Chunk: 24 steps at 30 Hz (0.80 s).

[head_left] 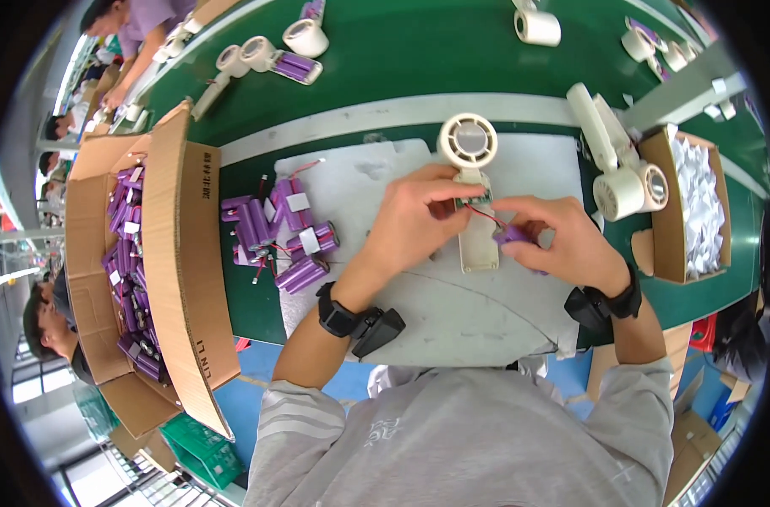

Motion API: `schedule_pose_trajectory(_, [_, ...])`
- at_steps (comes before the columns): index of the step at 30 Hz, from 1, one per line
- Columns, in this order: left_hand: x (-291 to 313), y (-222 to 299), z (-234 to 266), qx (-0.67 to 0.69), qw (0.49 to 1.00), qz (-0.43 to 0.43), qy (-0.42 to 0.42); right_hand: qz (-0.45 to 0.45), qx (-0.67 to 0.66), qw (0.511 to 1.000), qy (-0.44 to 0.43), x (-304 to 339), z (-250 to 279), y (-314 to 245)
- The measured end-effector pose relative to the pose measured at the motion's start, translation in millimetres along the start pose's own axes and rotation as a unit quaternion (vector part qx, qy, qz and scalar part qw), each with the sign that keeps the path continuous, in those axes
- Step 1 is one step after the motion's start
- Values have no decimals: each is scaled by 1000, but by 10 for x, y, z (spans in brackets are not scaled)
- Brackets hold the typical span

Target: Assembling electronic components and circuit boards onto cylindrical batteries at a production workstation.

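Observation:
A white handheld fan (469, 141) lies on the pale foam mat, its round grille at the far end and its handle (478, 252) opened toward me. A small circuit board shows in the handle just below the head. My left hand (416, 213) has thumb and index finger closed on the fan at this board; the fingertips partly hide it. In my right hand (556, 239) is a purple battery pack (510, 235), held beside the handle. A red wire (483, 214) runs from the pack to the board, where the right index fingertip also reaches.
Several purple battery packs (279, 224) lie on the mat's left side. A cardboard box (167, 253) of more packs stands farther left. White fan parts (619, 193) and a box of folded white pieces (698, 207) sit at right. More fans (305, 38) lie beyond the pale strip (376, 114).

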<state>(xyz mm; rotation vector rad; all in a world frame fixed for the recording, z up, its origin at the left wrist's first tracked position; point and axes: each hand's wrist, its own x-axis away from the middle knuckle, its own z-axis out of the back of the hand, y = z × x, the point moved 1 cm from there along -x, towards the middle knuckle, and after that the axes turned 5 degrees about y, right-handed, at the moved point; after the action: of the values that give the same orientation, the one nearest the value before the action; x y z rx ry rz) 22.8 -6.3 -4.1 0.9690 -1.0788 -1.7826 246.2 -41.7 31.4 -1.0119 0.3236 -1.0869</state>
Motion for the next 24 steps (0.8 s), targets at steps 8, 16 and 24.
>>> schedule_pose_trajectory(8, [-5,58,22,-98,994,-37,-13,-10,-450,886,-113,100,-108,80])
schedule_pose_trajectory(16, [8,69,29,-150,981,-119,-15,146,-125,981,10,79,-105,107])
schedule_pose_trajectory(24, [38,109,62,-142,986,-79,-36,173,-68,980,66,78,-183,51])
